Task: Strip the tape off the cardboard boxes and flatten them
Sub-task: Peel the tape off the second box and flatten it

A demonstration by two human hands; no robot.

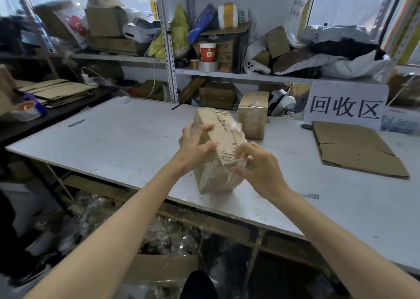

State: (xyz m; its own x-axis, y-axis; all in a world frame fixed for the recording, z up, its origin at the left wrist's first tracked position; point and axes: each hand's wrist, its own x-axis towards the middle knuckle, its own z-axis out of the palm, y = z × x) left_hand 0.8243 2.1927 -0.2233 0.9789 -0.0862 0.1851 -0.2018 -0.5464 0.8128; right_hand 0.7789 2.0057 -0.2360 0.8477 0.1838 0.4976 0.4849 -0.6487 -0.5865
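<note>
A: Start at the bottom of the frame. What's under the table?

B: A heap of crumpled clear plastic (163,233), which looks like discarded tape, lies on the floor below the near edge of the white table (109,139).

A: And the hands?

B: They're at the centre of the frame, both on the near box (223,135). It stands tilted on the table, one corner down. The left hand (195,145) holds its left side with the fingers curled over the upper edge. The right hand (261,170) is at the near right corner, with thumb and fingertips pinching a crinkled bit of clear tape (241,161).

A: So how far along is that box?

B: Early, I'd judge. The top shows torn paper where a strip seems to be gone, but glossy tape covers the lower side and the box keeps its full shape.

A: Anything behind it?

B: A second box (252,117) stands just behind, to the right, taped shut and untouched. At the right of the frame one flattened box (354,148) lies before a sign (345,104). At the upper left there's a stack of flat cardboard (56,92).

A: What remains, then?

B: At least two boxes need stripping and flattening. The shelves behind hold more boxes, but I can't tell whether they count.
</note>
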